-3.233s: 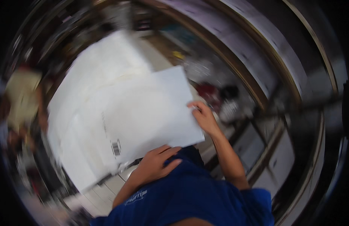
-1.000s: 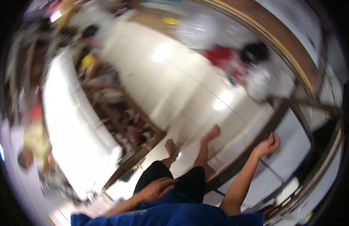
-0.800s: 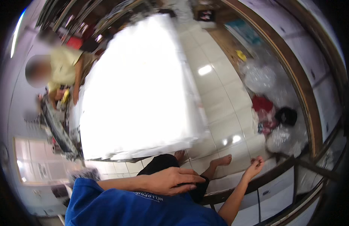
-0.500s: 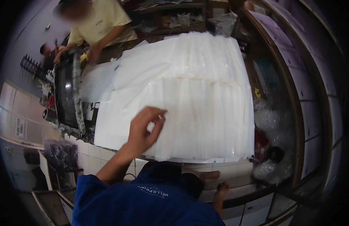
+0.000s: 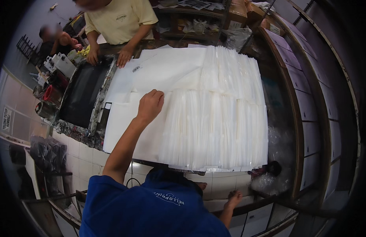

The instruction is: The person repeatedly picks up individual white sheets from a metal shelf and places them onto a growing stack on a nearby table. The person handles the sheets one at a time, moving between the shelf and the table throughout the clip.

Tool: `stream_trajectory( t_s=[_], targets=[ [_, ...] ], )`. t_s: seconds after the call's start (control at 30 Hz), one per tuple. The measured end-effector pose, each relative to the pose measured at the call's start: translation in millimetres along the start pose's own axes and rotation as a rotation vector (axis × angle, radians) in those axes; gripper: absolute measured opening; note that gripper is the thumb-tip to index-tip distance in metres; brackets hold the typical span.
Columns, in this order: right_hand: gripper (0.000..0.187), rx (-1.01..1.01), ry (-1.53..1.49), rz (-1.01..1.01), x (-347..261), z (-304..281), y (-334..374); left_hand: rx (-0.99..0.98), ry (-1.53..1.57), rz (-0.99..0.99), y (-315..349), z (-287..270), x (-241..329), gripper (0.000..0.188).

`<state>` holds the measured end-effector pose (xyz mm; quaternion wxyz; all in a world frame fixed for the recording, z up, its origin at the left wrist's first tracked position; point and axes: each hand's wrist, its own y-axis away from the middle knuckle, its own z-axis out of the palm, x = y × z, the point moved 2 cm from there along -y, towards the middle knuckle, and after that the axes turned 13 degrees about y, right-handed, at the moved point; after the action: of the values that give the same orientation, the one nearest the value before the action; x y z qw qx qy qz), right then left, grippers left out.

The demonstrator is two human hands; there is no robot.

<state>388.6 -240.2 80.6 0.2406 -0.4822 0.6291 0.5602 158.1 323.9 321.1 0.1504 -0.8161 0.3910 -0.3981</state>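
A wide stack of white sheets [image 5: 167, 71] covers the worktable, and rows of overlapped translucent plastic bags [image 5: 222, 118] are spread over its right half. My left hand [image 5: 150, 106] reaches out over the table, fingers curled down and closed on the edge of a white sheet [image 5: 123, 114] where the bag rows begin. My right hand [image 5: 233, 197] hangs low beside my body, below the table's near edge, fingers apart and holding nothing. My blue shirt [image 5: 151, 209] fills the lower middle.
A person in a yellow shirt [image 5: 119, 19] leans on the far side with both hands on the table. A black ink-stained screen frame [image 5: 82, 94] lies at the left. Crumpled clear plastic [image 5: 270, 181] sits on the floor at right, by drawer cabinets [image 5: 309, 118].
The view swung from the floor and my feet up to the table. My left hand went from my thigh out to the sheets and closed on one; my right hand dropped lower.
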Motion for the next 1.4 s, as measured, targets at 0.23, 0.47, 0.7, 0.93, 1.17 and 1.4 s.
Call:
stream_trajectory(
  t_s=[0.23, 0.47, 0.7, 0.93, 1.17, 1.4],
  targets=[
    [0.038, -0.319, -0.273, -0.409, -225.6, 87.2, 102.5, -0.386, 0.158, 0.418, 17.3, 29.9, 150.7, 0.012],
    [0.029, -0.457, 0.014, -0.434, -254.1, 113.4, 144.8, -0.736, 0.441, 0.539, 88.2, 63.0, 254.6, 0.012],
    [0.018, -0.016, -0.104, -0.233, -194.1, 41.0, 120.2, -1.461, 0.816, 0.305, 108.5, 67.8, 312.0, 0.026],
    [0.022, 0.466, -0.181, -0.064, -77.5, -85.6, 131.7, -2.497, 1.123, -0.161, 158.3, 66.1, 294.5, 0.032],
    [0.018, 0.919, -0.028, 0.186, 96.9, -188.9, 133.1, -2.493, 0.535, -0.864, 236.6, 107.5, 209.7, 0.029],
    [0.016, 1.144, 0.187, 0.442, 244.4, -287.0, 104.3, -2.112, 0.237, -0.986, 349.0, 140.2, 107.0, 0.032]
  ],
)
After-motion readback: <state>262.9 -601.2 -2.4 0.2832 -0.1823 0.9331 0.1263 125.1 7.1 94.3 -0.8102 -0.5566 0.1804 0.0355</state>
